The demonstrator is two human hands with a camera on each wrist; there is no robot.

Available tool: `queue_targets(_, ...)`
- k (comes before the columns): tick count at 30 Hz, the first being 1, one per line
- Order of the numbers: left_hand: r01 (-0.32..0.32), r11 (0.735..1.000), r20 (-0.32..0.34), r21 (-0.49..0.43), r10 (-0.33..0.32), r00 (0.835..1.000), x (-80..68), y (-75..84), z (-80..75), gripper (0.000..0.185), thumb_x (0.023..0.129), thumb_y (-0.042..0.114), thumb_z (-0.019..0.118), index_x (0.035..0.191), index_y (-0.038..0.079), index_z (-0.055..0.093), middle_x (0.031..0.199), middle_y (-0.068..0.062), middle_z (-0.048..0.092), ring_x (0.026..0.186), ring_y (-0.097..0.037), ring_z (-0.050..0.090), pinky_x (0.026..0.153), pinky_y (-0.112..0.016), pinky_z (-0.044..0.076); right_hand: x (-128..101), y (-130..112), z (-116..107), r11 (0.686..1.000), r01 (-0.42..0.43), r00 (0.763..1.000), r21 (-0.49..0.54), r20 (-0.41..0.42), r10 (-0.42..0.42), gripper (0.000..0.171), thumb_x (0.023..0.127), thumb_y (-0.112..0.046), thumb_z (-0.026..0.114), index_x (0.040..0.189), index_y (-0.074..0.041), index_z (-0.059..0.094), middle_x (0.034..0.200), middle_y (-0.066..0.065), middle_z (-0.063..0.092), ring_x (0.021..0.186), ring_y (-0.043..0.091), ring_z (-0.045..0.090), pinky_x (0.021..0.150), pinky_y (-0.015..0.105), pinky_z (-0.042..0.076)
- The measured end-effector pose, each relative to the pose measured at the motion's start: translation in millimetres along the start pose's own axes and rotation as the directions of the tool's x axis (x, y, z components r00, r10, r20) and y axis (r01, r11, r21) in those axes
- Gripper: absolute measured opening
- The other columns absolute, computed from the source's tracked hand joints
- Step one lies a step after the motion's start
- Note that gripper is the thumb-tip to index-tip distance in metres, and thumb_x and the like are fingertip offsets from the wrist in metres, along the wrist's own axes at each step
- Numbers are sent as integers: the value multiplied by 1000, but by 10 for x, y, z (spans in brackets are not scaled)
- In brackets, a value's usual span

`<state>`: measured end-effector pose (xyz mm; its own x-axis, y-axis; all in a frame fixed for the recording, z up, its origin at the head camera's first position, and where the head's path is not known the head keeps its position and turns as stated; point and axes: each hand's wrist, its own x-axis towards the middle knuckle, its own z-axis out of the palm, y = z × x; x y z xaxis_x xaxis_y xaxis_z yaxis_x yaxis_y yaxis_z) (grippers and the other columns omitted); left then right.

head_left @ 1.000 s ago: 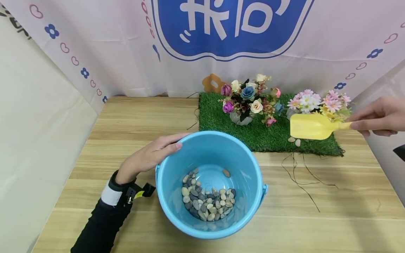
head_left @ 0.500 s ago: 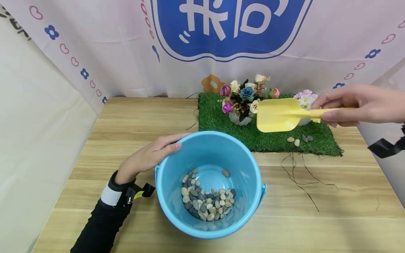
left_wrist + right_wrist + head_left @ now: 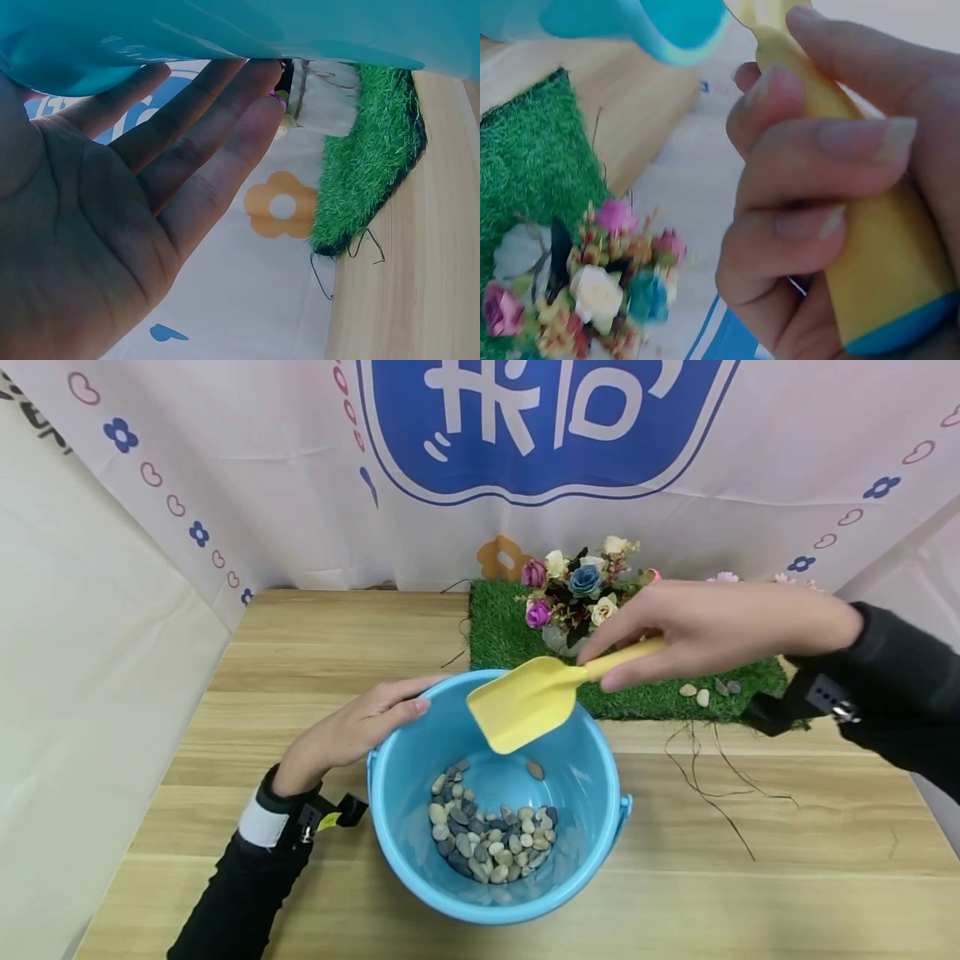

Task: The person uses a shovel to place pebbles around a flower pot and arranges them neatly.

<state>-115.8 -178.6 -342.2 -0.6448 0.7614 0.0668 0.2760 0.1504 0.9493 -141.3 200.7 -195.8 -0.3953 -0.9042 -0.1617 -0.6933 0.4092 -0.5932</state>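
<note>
In the head view a light-blue bucket (image 3: 495,910) stands on the table, with grey, tan and cream pebbles (image 3: 491,847) covering part of its bottom. My left hand (image 3: 365,727) holds the bucket's left rim; its thumb lies over the edge. The left wrist view shows this hand's (image 3: 135,195) fingers stretched along the outer wall. My right hand (image 3: 697,622) grips the handle of a yellow toy shovel (image 3: 525,703), whose blade hangs tilted over the bucket's far rim. No pebbles show on the blade. Fingers wrap the blue-tipped handle (image 3: 885,262) in the right wrist view.
Behind the bucket lies a green artificial-grass mat (image 3: 491,618) with potted artificial roses (image 3: 585,581). Pink daisies (image 3: 723,577) are mostly hidden behind the right arm. A few loose pebbles (image 3: 702,697) rest on the mat. Dark threads (image 3: 697,768) trail onto the wooden table (image 3: 300,647).
My right hand has carried the shovel leftward from the mat's right end to above the bucket. Dark pebbles on the mat have come into view. My left hand and the bucket stay in place.
</note>
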Motion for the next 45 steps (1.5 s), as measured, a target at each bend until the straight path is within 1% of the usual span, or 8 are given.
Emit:
queue_targets(8, 13, 1000, -9, 22, -13, 1000, 8, 18, 8, 48, 111, 17, 37, 157, 3, 36, 145, -22, 51, 98, -33, 72, 70, -41, 63, 356, -134, 90, 998, 24, 994, -50, 106, -19, 21, 107, -35, 54, 114, -24, 71, 86, -12, 59, 67, 8, 51, 60, 28, 47)
queue_targets(17, 13, 999, -14, 33, -13, 1000, 19, 24, 10, 48, 111, 17, 37, 156, 3, 37, 145, -20, 52, 107, -28, 69, 72, -41, 63, 616, -310, 248, 950, -8, 990, -311, 129, 51, 17, 104, -32, 62, 97, -17, 68, 71, -10, 56, 55, 6, 51, 50, 26, 46)
queue_targets(21, 2, 999, -9, 36, -1, 1000, 21, 15, 5, 48, 111, 16, 37, 157, 3, 37, 145, -20, 52, 108, -30, 69, 74, -41, 62, 745, -390, 354, 892, -33, 989, -450, 115, 95, 20, 101, -30, 67, 89, -15, 66, 67, -6, 53, 54, 9, 51, 49, 25, 45)
queue_targets(27, -9, 999, -7, 44, 9, 1000, 12, 0, -3, 47, 111, 16, 37, 156, 5, 38, 143, -18, 54, 108, -31, 68, 78, -39, 62, 920, -508, 552, 759, -22, 987, -651, 104, 119, 27, 99, -28, 70, 77, -14, 60, 61, -3, 46, 51, 12, 43, 45, 24, 38)
queue_targets(32, -26, 999, 2, 48, 26, 1000, 18, -8, 1, 47, 110, 15, 37, 156, 4, 38, 143, -17, 54, 111, -31, 67, 81, -39, 61, 1006, -570, 698, 651, -5, 996, -759, 56, 74, 43, 101, -19, 65, 64, -18, 43, 56, -3, 32, 50, 12, 27, 44, 24, 23)
queue_targets(36, -30, 999, 7, 43, 30, 1000, 20, 8, 4, 48, 110, 15, 37, 157, 5, 37, 143, -17, 54, 111, -31, 67, 81, -40, 61, 1051, -589, 784, 581, -17, 997, -814, 29, 71, 44, 101, -17, 65, 63, -17, 44, 56, -3, 33, 51, 12, 24, 44, 24, 22)
queue_targets(38, -27, 999, 6, 41, 27, 1000, 18, 9, 2, 48, 111, 15, 37, 157, 5, 37, 143, -18, 55, 110, -32, 68, 80, -40, 61, 1075, -586, 816, 563, -21, 995, -826, 39, 94, 42, 101, -17, 65, 63, -18, 48, 56, -3, 37, 51, 11, 26, 43, 24, 24)
queue_targets(45, -2, 999, -6, 34, 2, 1000, -5, 10, 3, 48, 111, 16, 37, 157, 4, 37, 142, -20, 54, 107, -35, 68, 77, -40, 62, 1141, -604, 900, 562, -10, 982, -827, 99, 164, 37, 96, -11, 67, 65, -19, 49, 58, -4, 37, 53, 12, 24, 44, 24, 23)
